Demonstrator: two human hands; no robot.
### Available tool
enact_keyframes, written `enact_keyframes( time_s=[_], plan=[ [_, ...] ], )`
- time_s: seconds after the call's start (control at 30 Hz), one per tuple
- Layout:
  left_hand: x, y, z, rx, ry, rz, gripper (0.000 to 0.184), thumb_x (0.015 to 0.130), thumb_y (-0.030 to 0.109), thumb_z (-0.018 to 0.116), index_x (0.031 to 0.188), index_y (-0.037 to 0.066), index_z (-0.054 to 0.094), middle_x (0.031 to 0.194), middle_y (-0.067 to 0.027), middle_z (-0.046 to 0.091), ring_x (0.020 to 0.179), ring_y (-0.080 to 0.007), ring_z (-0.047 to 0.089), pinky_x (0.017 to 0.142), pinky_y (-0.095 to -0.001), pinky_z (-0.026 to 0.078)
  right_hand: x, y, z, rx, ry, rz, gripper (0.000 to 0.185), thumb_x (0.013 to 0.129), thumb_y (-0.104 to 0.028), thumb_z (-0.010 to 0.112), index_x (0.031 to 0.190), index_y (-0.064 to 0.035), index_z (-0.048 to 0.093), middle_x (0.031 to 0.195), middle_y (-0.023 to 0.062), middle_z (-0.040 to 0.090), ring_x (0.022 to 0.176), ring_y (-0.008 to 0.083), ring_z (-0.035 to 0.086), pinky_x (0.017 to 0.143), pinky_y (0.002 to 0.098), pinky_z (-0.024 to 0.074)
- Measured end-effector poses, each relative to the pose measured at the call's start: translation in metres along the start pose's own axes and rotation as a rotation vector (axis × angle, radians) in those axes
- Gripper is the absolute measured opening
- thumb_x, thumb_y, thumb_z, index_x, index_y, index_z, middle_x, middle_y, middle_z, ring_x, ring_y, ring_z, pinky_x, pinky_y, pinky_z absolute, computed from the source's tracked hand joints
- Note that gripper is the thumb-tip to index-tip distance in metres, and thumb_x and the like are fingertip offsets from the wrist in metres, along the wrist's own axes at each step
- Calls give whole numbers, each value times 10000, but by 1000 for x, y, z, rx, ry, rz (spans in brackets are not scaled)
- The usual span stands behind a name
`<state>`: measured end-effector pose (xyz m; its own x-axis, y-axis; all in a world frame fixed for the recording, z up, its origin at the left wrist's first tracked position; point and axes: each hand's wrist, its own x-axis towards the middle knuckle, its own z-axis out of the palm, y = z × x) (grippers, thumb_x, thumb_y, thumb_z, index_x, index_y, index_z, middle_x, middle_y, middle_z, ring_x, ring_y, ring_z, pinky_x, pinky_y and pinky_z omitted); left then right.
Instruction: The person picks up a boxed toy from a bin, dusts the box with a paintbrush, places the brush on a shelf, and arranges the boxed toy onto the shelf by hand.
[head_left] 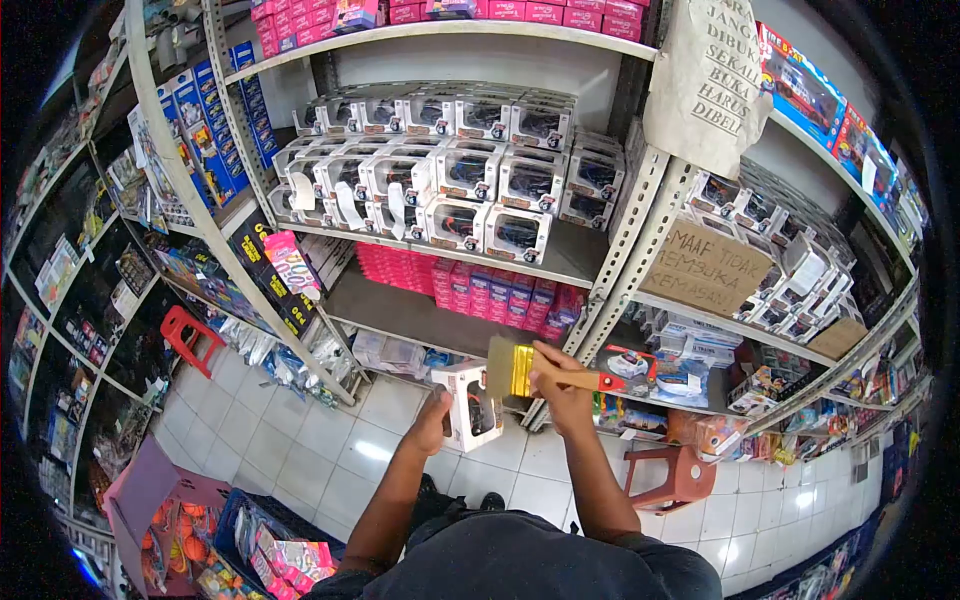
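Note:
My left hand (428, 425) grips the left side of a white toy box (466, 405) with a clear window, held in front of my body. A dark toy with some orange shows through the window. In my right hand (562, 392) is a wide paintbrush (522, 371) with a wooden handle, red at its end, and a gold-coloured band. Its pale bristles point left, by the upper right edge of the box; whether they touch it I cannot tell. Ahead stand rows of similar white boxes (464, 172) on a metal shelf (420, 243).
Pink boxes (500, 292) sit on the lower shelf. A cardboard sign (704, 268) leans at the right shelf. On the tiled floor are a brown stool (672, 476), a red stool (190, 338), and a pink carton (135, 500) beside a dark blue crate (232, 522).

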<state>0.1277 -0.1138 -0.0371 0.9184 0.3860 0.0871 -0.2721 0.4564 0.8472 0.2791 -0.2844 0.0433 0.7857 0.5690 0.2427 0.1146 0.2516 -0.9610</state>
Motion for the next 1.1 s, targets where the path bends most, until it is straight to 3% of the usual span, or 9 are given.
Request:
enact_keyframes(
  time_s=[0.2,0.27,0.33,0.43,0.57,0.7,0.83,0.97,1.1],
  plan=[
    [5,13,-10,-170,84,10,761,919,612,500,1435,64,391,1307,-93,554,1151,-212,575,972,-371,476,-8,-2,1,-22,-227,120,401,851,-35,661,1245,14,608,1044,70,663,813,87,614,662,232,530],
    [7,-2,-44,-153,145,-24,712,898,696,434,1294,111,519,1100,-80,645,994,-228,648,849,-416,551,-7,-6,-1,-65,-308,203,400,862,-36,669,1256,-4,609,1062,62,671,826,86,619,678,237,540],
    [1,21,-25,-136,72,31,714,885,688,479,1295,105,513,1095,-86,630,996,-214,644,822,-389,567,-1,4,2,8,-259,176,416,858,-34,673,1266,-3,600,1092,68,663,863,89,616,719,234,532],
    [9,10,-45,41,53,-55,1037,687,684,744,1420,45,384,1180,-49,582,978,-136,604,788,-313,554,7,0,19,75,-96,126,434,852,-28,664,1279,-2,591,1133,83,655,921,99,612,777,233,517],
    [10,17,-39,-93,-4,110,1004,618,557,857,1355,21,436,1121,-84,603,992,-168,628,790,-315,578,18,6,31,218,-65,188,418,844,-8,640,1259,15,598,1095,78,663,873,95,616,744,234,518],
    [9,21,-63,-187,-22,165,976,704,544,785,1427,33,373,1330,-201,540,1183,-337,574,972,-487,509,20,16,20,163,-313,292,396,833,-11,658,1225,24,617,1045,76,677,785,96,613,724,236,513],
    [-2,41,-49,-300,49,157,857,777,536,689,1402,27,400,1256,-186,586,1118,-331,614,919,-476,539,22,1,28,-112,-316,-27,428,847,-18,671,1268,12,599,1084,74,673,933,108,612,845,234,488],
    [-4,31,-51,-98,139,95,642,799,416,662,1279,21,502,1144,-127,628,984,-262,663,853,-437,571,22,-6,44,-8,-193,-42,471,835,-65,718,1281,24,593,1138,94,664,1019,126,603,917,269,472],
    [2,37,-41,-319,320,86,567,839,423,604,1261,52,526,1117,-109,637,951,-255,660,797,-422,567,10,-4,52,-157,-256,40,420,845,-70,719,1250,-6,629,1132,109,671,1014,129,609,905,267,477]
  ],
)
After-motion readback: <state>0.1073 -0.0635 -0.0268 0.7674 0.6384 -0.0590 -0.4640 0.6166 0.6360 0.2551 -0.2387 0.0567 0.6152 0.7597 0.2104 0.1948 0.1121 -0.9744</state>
